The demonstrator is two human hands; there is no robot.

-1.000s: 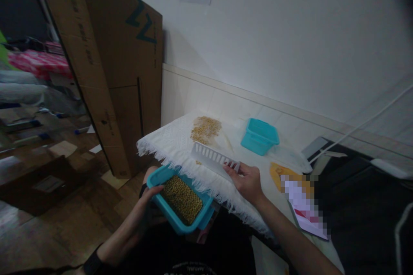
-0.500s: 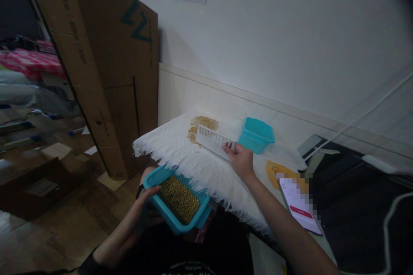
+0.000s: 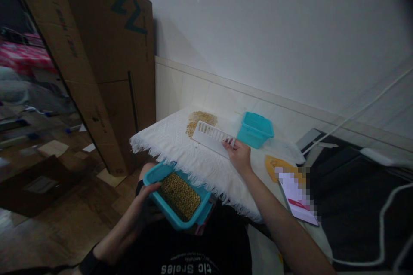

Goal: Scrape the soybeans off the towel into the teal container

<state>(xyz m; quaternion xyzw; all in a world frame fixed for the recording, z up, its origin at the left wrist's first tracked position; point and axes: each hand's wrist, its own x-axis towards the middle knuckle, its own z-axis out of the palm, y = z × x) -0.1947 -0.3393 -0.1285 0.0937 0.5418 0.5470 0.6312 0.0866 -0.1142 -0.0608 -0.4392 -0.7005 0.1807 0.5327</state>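
Note:
My left hand [image 3: 146, 200] is closed on the rim of a blue plastic container [image 3: 179, 223], its thumb over the near left edge. Soybeans [image 3: 180, 195] lie inside the container, which sits tilted at my lap just below the table edge. In my right hand [image 3: 238, 152] is a white slotted plastic strip [image 3: 209, 142], gripped at its right end and held on edge against the white fringed tablecloth [image 3: 167, 137]. Beyond the strip's far left end, loose soybeans [image 3: 203, 118] are spread on the cloth. A second blue container [image 3: 256, 131] stands behind my right hand.
A tall cardboard box [image 3: 119, 51] rises at the left of the table. On the right lie a yellow packet [image 3: 272, 167], a phone [image 3: 300, 202] with a lit screen and a white cable [image 3: 383, 219]. The white wall borders the table's back.
The view has shifted slightly. Both hands keep their holds, and the strip stays in nearly the same place beside the loose soybeans.

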